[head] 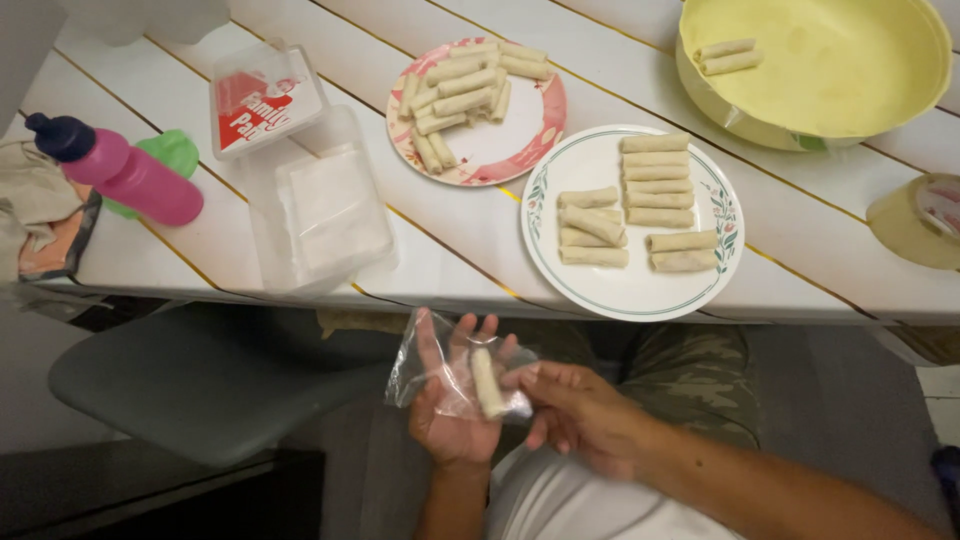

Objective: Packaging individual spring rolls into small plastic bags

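Closest to us, our left hand lies palm up below the bench edge, fingers spread, cradling a clear plastic bag with one pale spring roll lying inside it across the palm. Our right hand comes in from the right, its fingertips pinching the bag just beside the roll. Under both hands we see a camouflage-clad lap and a grey chair seat.

Beyond the roll, on the white slatted bench, sits a white floral-rimmed plate loaded with rolls in stacks. Left of that plate rests an open clear plastic container with its lid, and further left a pink bottle lying down. Behind the white plate, a pink-rimmed plate carries more rolls. Farthest right, a yellow basin holds two rolls.
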